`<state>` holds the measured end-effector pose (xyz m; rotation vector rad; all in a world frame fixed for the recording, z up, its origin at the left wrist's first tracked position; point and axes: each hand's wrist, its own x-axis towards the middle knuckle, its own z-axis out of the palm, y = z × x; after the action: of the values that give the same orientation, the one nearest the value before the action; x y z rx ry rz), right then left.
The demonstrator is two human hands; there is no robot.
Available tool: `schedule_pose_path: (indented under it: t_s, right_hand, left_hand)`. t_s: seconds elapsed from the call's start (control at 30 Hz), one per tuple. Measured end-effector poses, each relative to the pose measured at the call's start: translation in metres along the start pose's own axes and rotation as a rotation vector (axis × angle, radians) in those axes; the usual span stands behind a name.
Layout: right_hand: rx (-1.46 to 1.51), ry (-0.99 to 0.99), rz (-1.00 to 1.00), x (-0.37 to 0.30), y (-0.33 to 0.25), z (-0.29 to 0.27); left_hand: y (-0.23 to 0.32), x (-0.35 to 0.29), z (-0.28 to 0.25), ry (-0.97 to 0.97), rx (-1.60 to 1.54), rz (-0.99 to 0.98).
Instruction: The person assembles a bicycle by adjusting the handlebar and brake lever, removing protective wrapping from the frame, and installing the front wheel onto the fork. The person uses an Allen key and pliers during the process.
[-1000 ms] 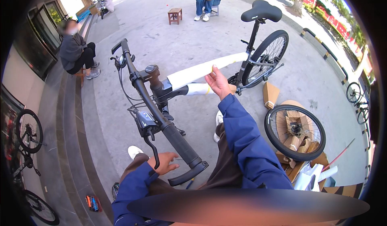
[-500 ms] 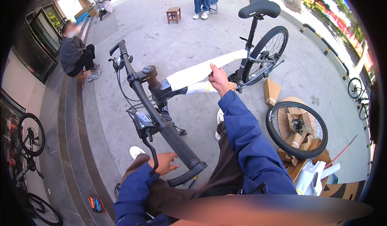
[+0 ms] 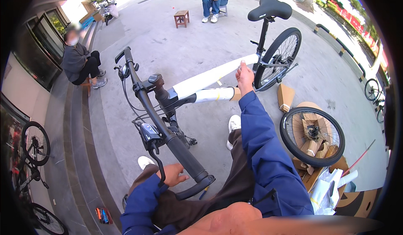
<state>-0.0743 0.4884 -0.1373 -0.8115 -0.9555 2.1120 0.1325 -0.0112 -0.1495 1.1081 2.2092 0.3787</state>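
A dark bicycle without its front wheel stands before me, its handlebar [image 3: 159, 121] nearest and its black saddle [image 3: 270, 9] far right. White protective wrap [image 3: 205, 80] covers the top tube, with a small yellowish tape end sticking out beneath. More white wrap [image 3: 214, 95] lies round the lower tube. My right hand [image 3: 244, 77] is closed at the saddle end of the top tube, thumb uppermost, pinching the wrap's edge. Beside the brake lever and under the handlebar grip, my left hand [image 3: 173, 174] has its fingers apart and holds nothing.
A loose wheel [image 3: 312, 136] lies on cardboard at the right, near white packaging [image 3: 326, 191]. One person [image 3: 79, 61] sits left by the steps; another [image 3: 215, 2] sits ahead near a wooden stool [image 3: 181, 19]. Tools [image 3: 103, 215] lie at lower left.
My right hand has slid along the top tube toward the saddle, away from the handlebar. A tape end now shows below the wrap. My left hand has hardly moved.
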Motion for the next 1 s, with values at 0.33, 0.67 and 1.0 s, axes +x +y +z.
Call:
schedule_pose_path:
  t_s: [0.33, 0.67, 1.0]
  right_hand:
    - [0.147, -0.213, 0.209, 0.053, 0.004, -0.011]
    - [0.261, -0.166, 0.144, 0.061, 0.018, -0.01]
    - [0.188, -0.292, 0.185, 0.072, 0.014, -0.022]
  left_hand:
    - [-0.011, 0.014, 0.012, -0.001, -0.006, 0.021]
    - [0.01, 0.017, -0.004, -0.082, 0.003, -0.002]
    - [0.032, 0.005, -0.024, -0.129, -0.003, -0.1]
